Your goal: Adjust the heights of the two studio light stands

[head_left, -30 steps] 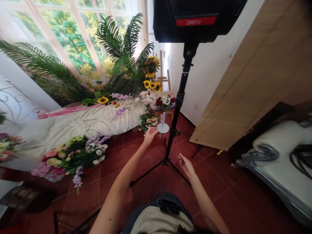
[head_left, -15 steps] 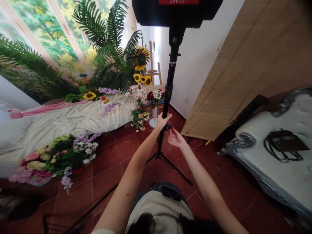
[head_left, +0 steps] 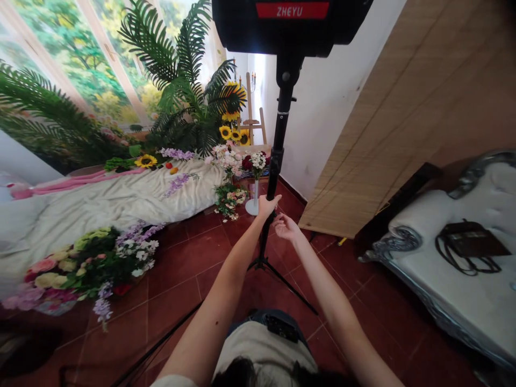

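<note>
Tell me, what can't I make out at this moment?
All in the head view:
Black box: its top is cut off by the upper edge.
Pole: the stretch gripped by the left hand is hidden behind it.
Right hand: whether it touches the pole is too small and dark to tell.
Dark shape at lower left: too dim and blurred to identify.
White sofa: cut off by the right edge.

Blk stand (head_left: 275, 164); red/wht label (head_left: 292, 10); dk-red tiles (head_left: 173, 269); crm cloth (head_left: 133, 192); tan blind (head_left: 363, 134).
</note>
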`<state>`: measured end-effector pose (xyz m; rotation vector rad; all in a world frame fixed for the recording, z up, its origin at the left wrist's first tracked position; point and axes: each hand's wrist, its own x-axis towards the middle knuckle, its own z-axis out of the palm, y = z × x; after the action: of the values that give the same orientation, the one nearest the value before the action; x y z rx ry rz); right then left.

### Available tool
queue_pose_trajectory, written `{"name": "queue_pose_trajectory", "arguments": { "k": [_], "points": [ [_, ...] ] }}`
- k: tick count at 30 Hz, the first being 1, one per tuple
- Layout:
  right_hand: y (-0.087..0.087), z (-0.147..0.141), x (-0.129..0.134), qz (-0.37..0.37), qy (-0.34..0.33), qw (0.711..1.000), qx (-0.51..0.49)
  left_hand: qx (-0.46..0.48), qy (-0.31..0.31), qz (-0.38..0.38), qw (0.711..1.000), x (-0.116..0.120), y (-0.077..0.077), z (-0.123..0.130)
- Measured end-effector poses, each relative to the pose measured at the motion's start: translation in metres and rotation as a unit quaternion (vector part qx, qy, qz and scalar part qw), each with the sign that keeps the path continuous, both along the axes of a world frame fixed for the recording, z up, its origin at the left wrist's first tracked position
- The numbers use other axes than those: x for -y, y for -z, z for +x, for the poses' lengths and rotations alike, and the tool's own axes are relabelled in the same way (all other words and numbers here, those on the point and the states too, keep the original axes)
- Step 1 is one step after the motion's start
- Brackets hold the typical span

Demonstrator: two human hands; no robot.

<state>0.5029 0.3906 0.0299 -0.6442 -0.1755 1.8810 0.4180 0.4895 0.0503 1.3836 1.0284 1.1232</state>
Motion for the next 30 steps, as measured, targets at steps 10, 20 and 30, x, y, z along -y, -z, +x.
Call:
{"name": "queue_pose_trajectory", "arguments": {
  "k": [10, 20, 30],
  "points": [
    [-0.007, 0.004, -0.005, 0.017, 0.037, 0.999, -0.027, -0.012, -0.107, 0.013, 0.994, -0.002, 0.002, 0.009],
    [-0.007, 0.01, -0.003, 0.0, 0.031, 0.996, -0.085, -0.025, -0.132, 0.052, 0.99, -0.008, 0.01, 0.016],
    [0.011, 0.003, -0.004, 0.079, 0.01, 0.973, 0.217, -0.034, -0.135, 0.046, 0.989, -0.005, 0.008, 0.016]
  ]
}}
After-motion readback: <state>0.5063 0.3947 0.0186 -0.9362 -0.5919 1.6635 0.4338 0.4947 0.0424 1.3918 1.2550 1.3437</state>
